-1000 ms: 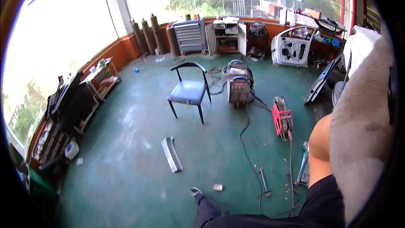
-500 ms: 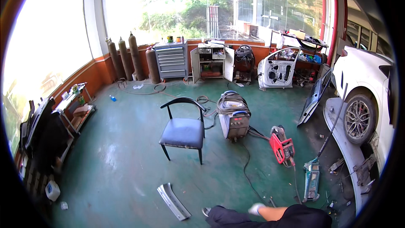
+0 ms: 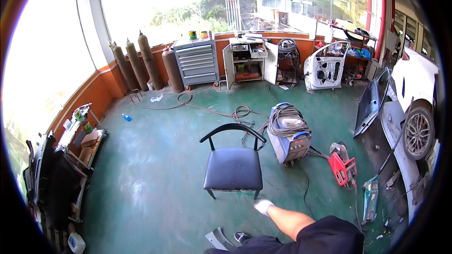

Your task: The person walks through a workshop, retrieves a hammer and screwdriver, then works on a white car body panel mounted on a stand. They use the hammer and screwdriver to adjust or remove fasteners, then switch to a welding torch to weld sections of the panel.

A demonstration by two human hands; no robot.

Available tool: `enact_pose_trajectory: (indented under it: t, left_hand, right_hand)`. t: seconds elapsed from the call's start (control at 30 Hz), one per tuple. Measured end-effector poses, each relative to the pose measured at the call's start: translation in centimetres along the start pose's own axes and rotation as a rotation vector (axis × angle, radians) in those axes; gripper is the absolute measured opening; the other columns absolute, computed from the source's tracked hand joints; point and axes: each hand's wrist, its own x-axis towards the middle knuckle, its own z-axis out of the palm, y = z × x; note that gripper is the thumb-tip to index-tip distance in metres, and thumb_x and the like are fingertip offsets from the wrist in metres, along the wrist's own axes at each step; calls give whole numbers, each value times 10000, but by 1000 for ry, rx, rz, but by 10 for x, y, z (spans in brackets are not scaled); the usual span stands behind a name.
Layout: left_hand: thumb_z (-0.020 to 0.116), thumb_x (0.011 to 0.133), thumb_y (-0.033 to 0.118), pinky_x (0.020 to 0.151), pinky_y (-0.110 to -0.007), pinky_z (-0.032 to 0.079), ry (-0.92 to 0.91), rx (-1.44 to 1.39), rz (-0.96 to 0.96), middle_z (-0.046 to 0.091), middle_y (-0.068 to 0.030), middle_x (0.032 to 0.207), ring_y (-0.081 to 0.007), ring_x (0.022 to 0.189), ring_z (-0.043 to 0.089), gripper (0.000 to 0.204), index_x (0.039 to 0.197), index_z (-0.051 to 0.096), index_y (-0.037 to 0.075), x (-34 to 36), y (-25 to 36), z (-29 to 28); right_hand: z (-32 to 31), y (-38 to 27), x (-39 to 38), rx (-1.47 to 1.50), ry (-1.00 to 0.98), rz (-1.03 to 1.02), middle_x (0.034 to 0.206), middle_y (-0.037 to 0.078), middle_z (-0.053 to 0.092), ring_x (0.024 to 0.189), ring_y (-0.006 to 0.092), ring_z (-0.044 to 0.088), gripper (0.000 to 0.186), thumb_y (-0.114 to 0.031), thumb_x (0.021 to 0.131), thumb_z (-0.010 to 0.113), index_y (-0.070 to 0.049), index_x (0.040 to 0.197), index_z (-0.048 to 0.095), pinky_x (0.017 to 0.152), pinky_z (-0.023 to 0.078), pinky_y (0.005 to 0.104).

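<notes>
My right hand (image 3: pixel 264 206), in a white glove, reaches forward from a dark sleeve over the green floor. Nearest to it is a black chair (image 3: pixel 234 164) with a padded seat and a curved backrest; the hand appears just in front of its front right leg, and I cannot tell whether they touch. The fingers are too small and blurred to read. A curved grey metal strip (image 3: pixel 219 240) lies on the floor near my shoe (image 3: pixel 241 237), partly hidden by my dark clothing. My left hand is out of view.
A welding machine (image 3: pixel 290 136) with coiled cables stands right of the chair, beside a red wire feeder (image 3: pixel 342 167). Farther right are a floor jack (image 3: pixel 371 200) and a white car (image 3: pixel 414 77). Cables (image 3: pixel 212 108) cross the floor; a parts rack (image 3: pixel 70 160) stands left.
The view has moved closer to the chair, which now faces me more squarely. My right arm extends farther forward, toward the chair. The metal strip now sits lower in view, partly covered.
</notes>
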Motion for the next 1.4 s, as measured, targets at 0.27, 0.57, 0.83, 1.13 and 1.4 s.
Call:
enact_pose_trajectory:
  t: [0.27,0.57,0.83,1.13,1.4]
  left_hand:
    - [665,1046,473,658,-405,547,-83,-7,-15,706,-77,930,-228,756,660,435,1113,682,44,101,196,65]
    - [662,1043,478,620,-414,525,-47,267,-15,677,-64,833,-226,708,630,440,972,707,46,282,510,-16]
    - [660,1049,440,628,-406,540,30,211,162,680,-80,822,-214,736,651,403,957,720,52,424,852,2]
    - [632,1047,425,645,-419,553,-210,473,379,701,-113,877,-242,753,673,396,976,716,45,403,1095,346]
    - [607,1045,412,660,-431,564,-430,749,362,719,-142,926,-268,768,691,391,993,714,39,345,1160,607]
  right_hand:
    - [-208,-231,187,663,240,-74,986,42,757,869,148,679,348,-297,1023,658,-54,1256,749,829,564,332]
    - [-84,-255,203,219,-227,425,1415,213,696,1328,411,648,560,-435,998,513,-22,1289,754,1091,510,480]
    - [-154,-266,283,433,-213,704,1358,212,729,1273,373,696,524,-423,999,504,-75,1278,780,1069,534,472]
    - [-373,-343,581,707,7,492,1354,155,740,1282,374,678,459,-425,967,582,-147,1278,773,1092,530,446]
    - [-568,-205,711,838,325,479,1342,184,741,1253,370,698,506,-431,971,577,-99,1308,757,1073,541,457]
